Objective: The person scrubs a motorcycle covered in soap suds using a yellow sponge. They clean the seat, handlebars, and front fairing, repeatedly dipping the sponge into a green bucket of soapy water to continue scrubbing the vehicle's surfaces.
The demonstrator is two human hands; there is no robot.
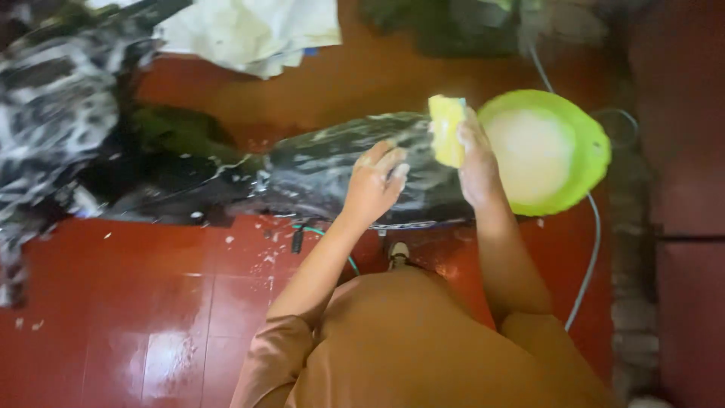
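Here the right hand [477, 162] gripped a yellow rectangular foam sponge [447, 130] between thumb and fingers, holding it upright just beside the round lime-green plastic basin of milky water [596, 143]. The left hand [374, 185] lay with fingers loosely spread on a long dark soapy panel [317, 170], above the wet red tiled floor [151, 302].

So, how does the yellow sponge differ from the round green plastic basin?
The yellow sponge is small and blocky, while the round green plastic basin is much larger and bowl-shaped. The sponge is held up in the right hand; the basin sits on the red tiled floor. The basin holds milky white liquid; the sponge holds nothing visible. Both are brightly coloured.
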